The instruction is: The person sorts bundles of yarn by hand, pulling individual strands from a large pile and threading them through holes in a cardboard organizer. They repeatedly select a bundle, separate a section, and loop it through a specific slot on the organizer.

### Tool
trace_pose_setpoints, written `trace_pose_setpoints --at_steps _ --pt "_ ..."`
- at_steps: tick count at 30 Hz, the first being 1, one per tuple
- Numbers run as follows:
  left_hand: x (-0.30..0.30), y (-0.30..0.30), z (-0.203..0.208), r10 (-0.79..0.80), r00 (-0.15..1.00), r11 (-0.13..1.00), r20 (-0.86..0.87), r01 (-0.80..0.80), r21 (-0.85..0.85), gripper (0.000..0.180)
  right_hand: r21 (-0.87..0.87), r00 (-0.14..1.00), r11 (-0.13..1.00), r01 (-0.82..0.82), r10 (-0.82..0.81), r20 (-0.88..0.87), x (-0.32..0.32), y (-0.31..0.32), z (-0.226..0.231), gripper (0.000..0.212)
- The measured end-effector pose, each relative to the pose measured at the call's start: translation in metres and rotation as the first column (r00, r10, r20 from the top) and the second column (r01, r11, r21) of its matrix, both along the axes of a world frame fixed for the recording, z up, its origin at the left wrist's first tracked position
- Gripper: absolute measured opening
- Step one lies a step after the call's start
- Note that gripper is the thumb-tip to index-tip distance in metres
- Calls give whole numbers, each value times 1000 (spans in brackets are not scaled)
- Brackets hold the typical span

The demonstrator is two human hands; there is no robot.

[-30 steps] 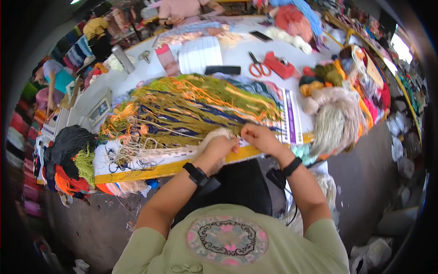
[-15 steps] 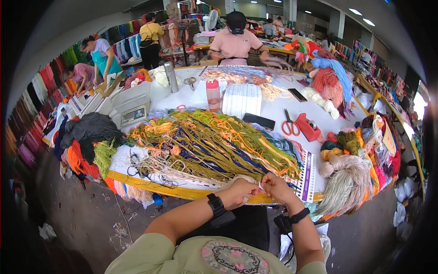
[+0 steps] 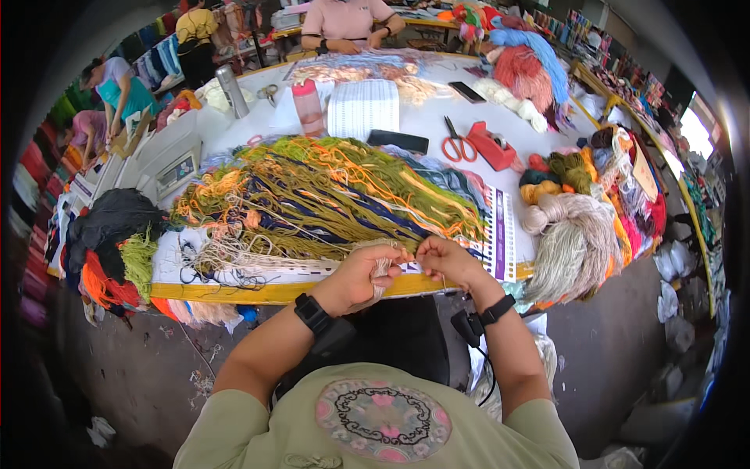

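My left hand (image 3: 367,270) is closed around a small hank of cream thread (image 3: 381,273), whose strands hang below the fist. Close beside it, my right hand (image 3: 448,262) pinches a thin strand that is too fine to make out well. Both hands are at the table's yellow front edge (image 3: 293,293). Just beyond them spreads a wide pile of embroidery thread (image 3: 312,199) in olive, navy and orange. Loose cream strands (image 3: 226,256) lie at its left end. A white card with a row of holes (image 3: 500,234) sits right of my right hand.
Scissors (image 3: 458,142), a red dispenser (image 3: 494,147), a black phone (image 3: 398,141) and a pink bottle (image 3: 308,108) stand or lie behind the pile. Beige hanks (image 3: 574,234) hang over the edge at right; black yarn (image 3: 117,223) is at left. Across the table sits a person in pink (image 3: 348,19).
The view has tilted downward and shifted right. My hands have drawn slightly apart, and the small white piece between the fingers no longer shows. The person opposite has brought both hands together.
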State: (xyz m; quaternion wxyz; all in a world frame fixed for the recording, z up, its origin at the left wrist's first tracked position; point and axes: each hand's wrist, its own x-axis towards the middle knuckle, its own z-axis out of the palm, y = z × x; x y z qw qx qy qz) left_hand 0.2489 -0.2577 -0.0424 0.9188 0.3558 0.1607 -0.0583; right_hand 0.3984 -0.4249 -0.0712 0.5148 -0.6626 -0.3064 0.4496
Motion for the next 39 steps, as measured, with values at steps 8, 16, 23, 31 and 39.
trace_pose_setpoints --at_steps 8,16,23,31,39 --pt "14 -29 6 -128 956 717 -266 274 641 27 122 994 992 40 -27 -105 -11 -10 12 35" --pt "-18 48 10 74 972 737 -221 96 669 26 -82 997 994 70 -69 16 -12 -1 5 19" --pt "-111 180 67 717 684 629 131 -717 301 26 -61 996 994 92 -91 18 -7 4 -1 15" --pt "-79 75 63 280 940 775 193 -340 532 57 21 959 987 162 -162 233 -30 8 3 12" --pt "-37 13 55 1 916 974 401 -91 206 73 405 982 897 177 -191 -5 -94 39 78 16"
